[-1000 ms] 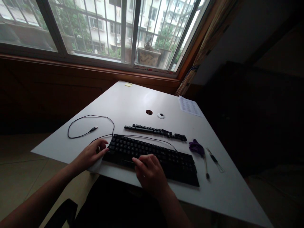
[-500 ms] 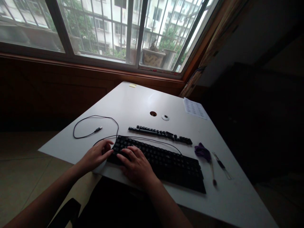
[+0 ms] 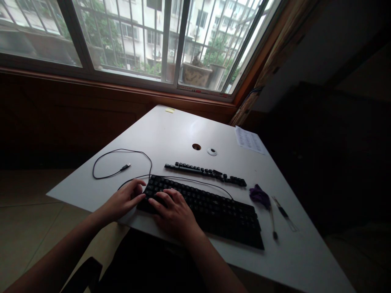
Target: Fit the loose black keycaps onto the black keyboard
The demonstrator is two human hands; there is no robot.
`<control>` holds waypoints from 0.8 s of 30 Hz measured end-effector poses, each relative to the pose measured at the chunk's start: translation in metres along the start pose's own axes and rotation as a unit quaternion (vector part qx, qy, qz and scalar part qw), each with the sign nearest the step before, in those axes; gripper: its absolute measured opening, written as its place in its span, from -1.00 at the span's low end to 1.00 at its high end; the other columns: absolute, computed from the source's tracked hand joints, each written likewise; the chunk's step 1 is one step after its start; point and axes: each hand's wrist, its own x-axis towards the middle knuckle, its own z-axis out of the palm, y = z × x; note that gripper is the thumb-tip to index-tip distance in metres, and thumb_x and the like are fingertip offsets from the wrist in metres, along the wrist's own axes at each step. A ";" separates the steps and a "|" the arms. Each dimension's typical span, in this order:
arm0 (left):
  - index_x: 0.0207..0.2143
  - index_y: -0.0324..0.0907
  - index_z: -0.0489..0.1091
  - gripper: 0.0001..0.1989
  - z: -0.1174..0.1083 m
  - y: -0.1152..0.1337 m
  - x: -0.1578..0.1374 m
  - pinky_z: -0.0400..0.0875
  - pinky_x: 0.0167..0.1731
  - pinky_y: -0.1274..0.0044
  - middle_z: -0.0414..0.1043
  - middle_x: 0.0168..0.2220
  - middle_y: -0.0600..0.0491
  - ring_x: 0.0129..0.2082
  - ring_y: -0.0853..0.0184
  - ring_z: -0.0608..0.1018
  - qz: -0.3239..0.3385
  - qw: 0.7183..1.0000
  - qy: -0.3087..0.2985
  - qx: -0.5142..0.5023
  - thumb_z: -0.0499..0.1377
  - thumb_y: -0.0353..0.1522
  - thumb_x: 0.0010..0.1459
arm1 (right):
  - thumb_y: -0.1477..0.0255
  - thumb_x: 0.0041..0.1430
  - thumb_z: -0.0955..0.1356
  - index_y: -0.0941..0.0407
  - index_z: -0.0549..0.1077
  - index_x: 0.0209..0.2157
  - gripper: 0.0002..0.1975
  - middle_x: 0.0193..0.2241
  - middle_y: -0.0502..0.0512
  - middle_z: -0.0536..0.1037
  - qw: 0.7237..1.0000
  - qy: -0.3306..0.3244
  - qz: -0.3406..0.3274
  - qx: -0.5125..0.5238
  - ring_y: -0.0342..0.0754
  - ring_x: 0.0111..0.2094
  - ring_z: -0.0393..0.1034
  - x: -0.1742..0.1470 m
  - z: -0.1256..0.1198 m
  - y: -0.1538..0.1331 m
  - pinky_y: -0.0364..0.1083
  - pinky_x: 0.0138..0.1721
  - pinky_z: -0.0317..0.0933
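- Black computer keyboard (image 3: pixel 216 211), lower centre of the frame, slanting down to the right along the near edge of a white desk (image 3: pixel 143 138).
- Left hand (image 3: pixel 126 198), lower left of centre: loosely curved at the keyboard's left end, thumb parted from the bent fingers, nothing clasped between them.
- Right hand (image 3: pixel 175 211), lower centre: palm down over the keyboard's left part, fingers spread on the keys; whether it grips anything underneath, I cannot tell.
- Keycaps (image 3: pixel 204 170) in a row, centre of the frame, just beyond the keyboard.
- USB plug (image 3: pixel 125 167), left of centre, on a looped black cable.
- Purple cloth (image 3: pixel 259 195), right of centre, near the keyboard's right end; a thin-handled brush (image 3: pixel 273 221) extends below it, with a wire keycap puller (image 3: pixel 284 212) just beside.
- Printed sheet (image 3: pixel 249 140), right of centre, at the desk's far right edge.
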 end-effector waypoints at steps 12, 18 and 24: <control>0.04 -0.10 0.30 -0.71 0.001 -0.005 0.002 0.46 -0.28 0.48 0.43 -0.26 0.08 -0.29 0.29 0.54 -0.010 1.000 -0.020 -0.010 0.18 -0.21 0.33 | 0.25 0.35 0.38 -0.11 0.37 0.28 -0.51 0.21 0.07 0.43 1.000 -0.002 -0.006 -0.015 0.14 0.25 0.17 -0.001 0.002 0.002 0.19 0.32 0.15; 0.05 -0.09 0.29 -0.68 0.000 -0.003 0.001 0.44 -0.27 0.47 0.43 -0.29 0.10 -0.31 0.28 0.54 -0.021 1.000 -0.021 -0.006 0.17 -0.17 0.34 | 0.25 0.35 0.38 -0.11 0.34 0.30 -0.49 0.23 0.07 0.41 1.000 0.003 -0.006 -0.028 0.13 0.27 0.16 -0.002 0.003 0.001 0.18 0.34 0.13; 0.03 -0.10 0.32 -0.67 0.001 0.001 0.002 0.44 -0.28 0.45 0.47 -0.27 0.06 -0.29 0.24 0.55 -0.038 0.999 -0.006 0.010 0.12 -0.12 0.34 | 0.25 0.36 0.37 -0.12 0.33 0.31 -0.48 0.23 0.06 0.41 1.000 0.004 0.000 -0.031 0.13 0.26 0.17 -0.003 0.006 0.000 0.18 0.34 0.13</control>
